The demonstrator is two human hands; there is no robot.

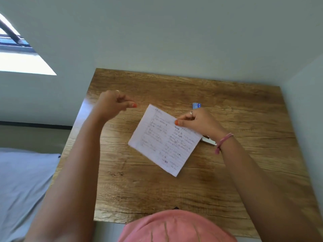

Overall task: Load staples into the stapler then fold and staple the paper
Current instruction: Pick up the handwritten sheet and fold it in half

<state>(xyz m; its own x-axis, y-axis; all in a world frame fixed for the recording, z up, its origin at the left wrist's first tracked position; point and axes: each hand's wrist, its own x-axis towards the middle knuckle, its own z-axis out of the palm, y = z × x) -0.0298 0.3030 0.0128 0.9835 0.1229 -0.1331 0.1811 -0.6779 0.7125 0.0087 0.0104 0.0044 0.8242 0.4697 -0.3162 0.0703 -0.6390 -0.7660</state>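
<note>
A lined sheet of paper [164, 139] with handwriting is held tilted over a wooden table [236, 172]. Its top edge is pinched by the right hand [197, 122]. The left hand [113, 103] is kept up in the air, apart from the paper, with its fingers curled and nothing seen in it. A silver stapler [208, 139] is partly hidden behind the paper and the right wrist. A small blue box [197, 105] is seen just past the right hand. A pink band [224, 141] is worn on the right wrist.

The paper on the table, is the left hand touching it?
No, the left hand hovers apart from the paper; only the right hand pinches it.
</note>
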